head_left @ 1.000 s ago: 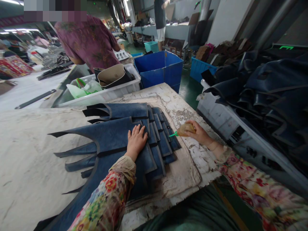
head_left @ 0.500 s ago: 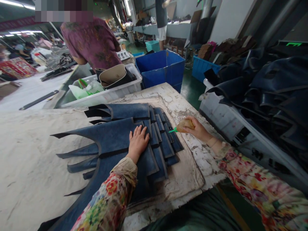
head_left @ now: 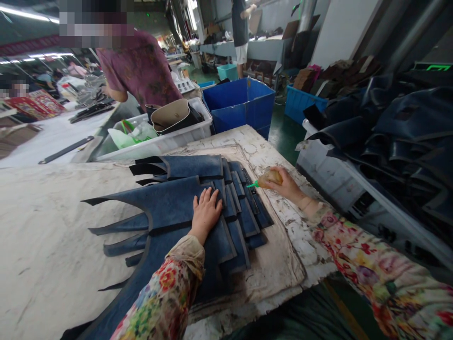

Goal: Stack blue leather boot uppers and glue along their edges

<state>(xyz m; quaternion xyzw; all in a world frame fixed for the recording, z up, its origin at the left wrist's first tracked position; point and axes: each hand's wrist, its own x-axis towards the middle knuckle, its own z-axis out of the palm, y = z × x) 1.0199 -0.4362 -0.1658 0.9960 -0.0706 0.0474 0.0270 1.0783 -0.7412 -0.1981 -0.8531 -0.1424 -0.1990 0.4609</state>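
Observation:
Several dark blue leather-like panels (head_left: 173, 200) with grey edges lie stacked in overlapping steps on the cloth-covered table (head_left: 53, 245). My left hand (head_left: 207, 212) rests flat on the top panel, fingers spread. My right hand (head_left: 286, 185) is wrapped round a yellowish squeeze bottle (head_left: 269, 178) with a green nozzle (head_left: 252, 184). The nozzle points left, over the right-hand edges of the fanned panels, where a dark strip shows. Whether the tip touches a panel I cannot tell.
Behind the panels stands a white bin (head_left: 198, 125) holding bags and a beige-lined piece. A blue bin (head_left: 244, 106) is beyond it. At right, a white crate (head_left: 339, 165) is heaped with dark blue pieces (head_left: 406, 127). A co-worker in a purple shirt (head_left: 141, 71) is at the back left.
My right hand and the squeeze bottle have moved slightly left and up along the panel edges. My left hand stays on the stack. The view has shifted a little.

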